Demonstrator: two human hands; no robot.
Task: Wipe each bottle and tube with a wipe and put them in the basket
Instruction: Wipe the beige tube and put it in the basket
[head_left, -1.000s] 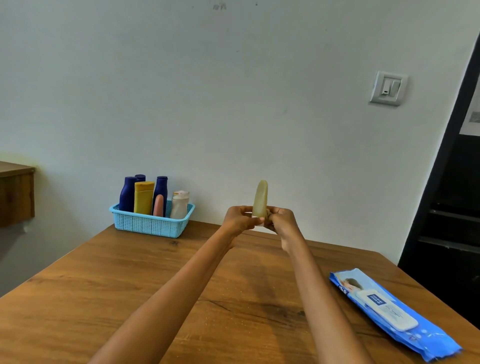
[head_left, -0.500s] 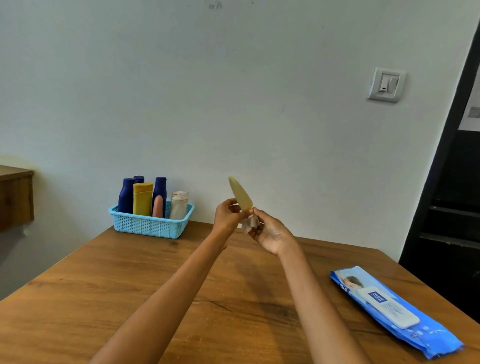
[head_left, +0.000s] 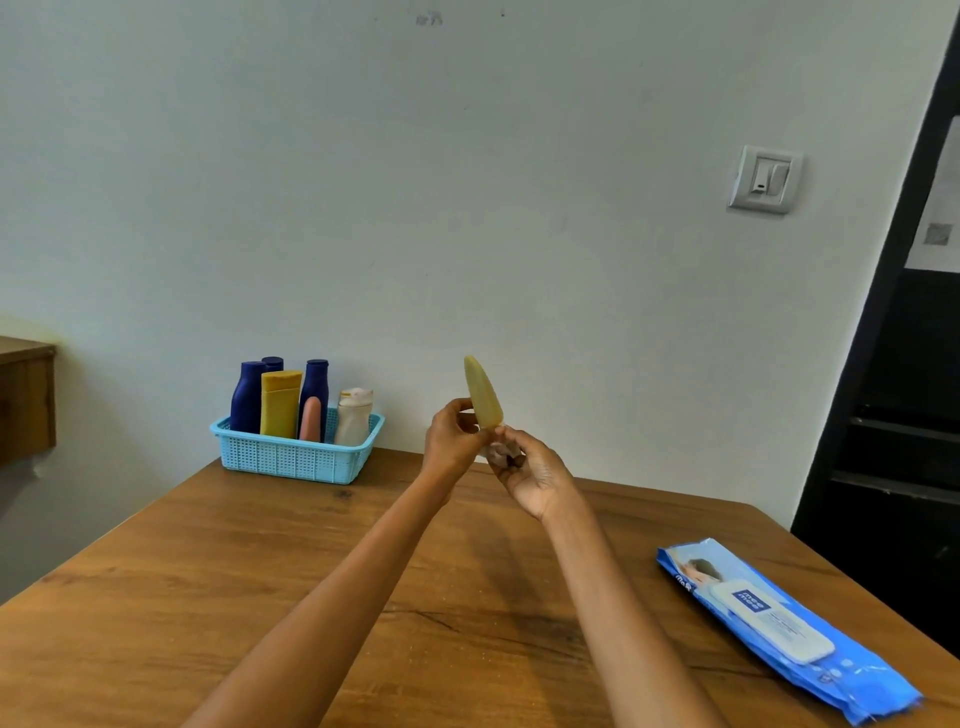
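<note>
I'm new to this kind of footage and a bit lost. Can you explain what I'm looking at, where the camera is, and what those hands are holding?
There is no machine here: these are a person's two bare arms. The camera sits on the person's head and looks forward and down, so the arms reach in from the bottom of the picture.

The left hand pinches a pale yellow tube near its lower end and holds it up, tilted a little. The right hand holds a crumpled white wipe just under the tube.

Below is a wooden table. At its far edge, by the wall, stands a light blue basket with several bottles and tubes upright in it: dark blue, yellow, pink and white ones. On the right lies a flat blue pack of wipes.

The tube in hand is the only one outside the basket.
</note>
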